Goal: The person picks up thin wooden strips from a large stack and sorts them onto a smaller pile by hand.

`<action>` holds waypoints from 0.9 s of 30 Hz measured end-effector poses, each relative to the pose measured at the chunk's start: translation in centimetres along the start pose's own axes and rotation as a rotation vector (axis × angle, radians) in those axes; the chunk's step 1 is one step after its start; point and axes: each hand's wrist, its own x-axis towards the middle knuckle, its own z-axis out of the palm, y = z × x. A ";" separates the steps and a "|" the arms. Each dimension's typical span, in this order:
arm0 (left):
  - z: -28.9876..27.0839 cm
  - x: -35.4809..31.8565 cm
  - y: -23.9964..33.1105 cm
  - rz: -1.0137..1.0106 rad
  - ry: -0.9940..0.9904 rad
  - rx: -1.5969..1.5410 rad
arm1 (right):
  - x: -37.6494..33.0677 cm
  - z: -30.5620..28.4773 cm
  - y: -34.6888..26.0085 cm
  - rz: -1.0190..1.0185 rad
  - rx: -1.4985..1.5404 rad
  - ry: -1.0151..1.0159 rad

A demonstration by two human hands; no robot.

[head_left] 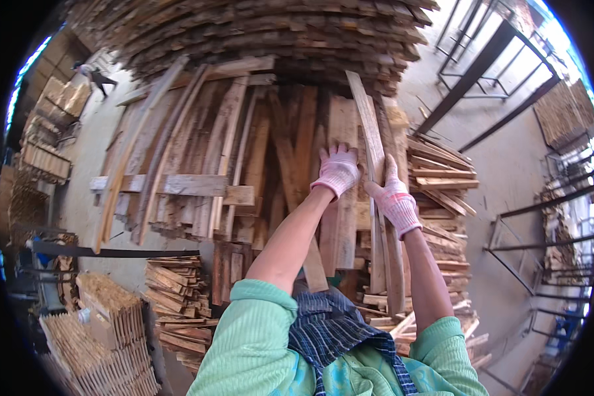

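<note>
On stacked boards (261,152), hands (338,171) flank a plank (368,125)

A navy apron (327,323) lined with pale stripes is flanked by mint-green sleeves (244,330). Beyond the apron, the gloved left hand (338,173) and right hand (395,199) show pale pink, the right marked in red, near a pale tan plank (366,115) and reddish-brown boards (305,122); to the apron's right lies grey floor (478,191).

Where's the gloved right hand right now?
In the head view, just right of centre: the right hand is at a long pale board, right of the left hand.
</note>
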 end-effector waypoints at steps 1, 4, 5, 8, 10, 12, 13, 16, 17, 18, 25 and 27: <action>-1.4 -0.4 -1.2 0.011 0.092 -0.234 | 0.7 0.8 -0.9 -0.011 -0.030 0.027; -5.6 -6.1 -1.2 0.028 0.388 -0.163 | 3.3 5.7 0.6 -0.020 -0.149 0.098; -6.2 -8.7 -1.7 -0.002 0.375 -0.113 | 3.1 6.7 -0.6 0.020 -0.240 0.105; -4.5 -15.1 -1.6 -0.257 0.013 0.014 | 3.0 8.4 -1.2 0.015 -0.346 0.198; -2.7 -16.7 -0.6 -0.235 0.117 0.174 | 3.3 8.3 -0.6 -0.015 -0.303 0.158; -0.4 -15.4 -1.5 -0.315 0.185 0.073 | 3.8 8.4 0.7 -0.103 -0.247 0.161; -0.5 -15.2 -1.9 -0.370 0.216 0.023 | 3.4 7.8 -0.2 -0.079 -0.261 0.094; -4.7 -15.6 -1.8 -0.376 -0.067 -0.132 | 2.4 6.9 -1.4 -0.092 -0.347 0.193; -6.4 -16.1 -1.1 -0.349 -0.114 -0.092 | 2.7 6.7 -1.0 -0.121 -0.262 0.196; -8.1 -17.2 -1.4 -0.208 -0.044 -0.102 | 3.1 7.4 -0.3 -0.187 -0.130 0.219; -23.7 -22.4 -20.1 -0.499 0.435 0.704 | 1.8 9.5 -8.0 -0.343 0.095 0.148; -25.7 -22.4 -22.7 -0.668 0.216 0.505 | 3.2 11.6 -8.9 -0.251 0.114 0.168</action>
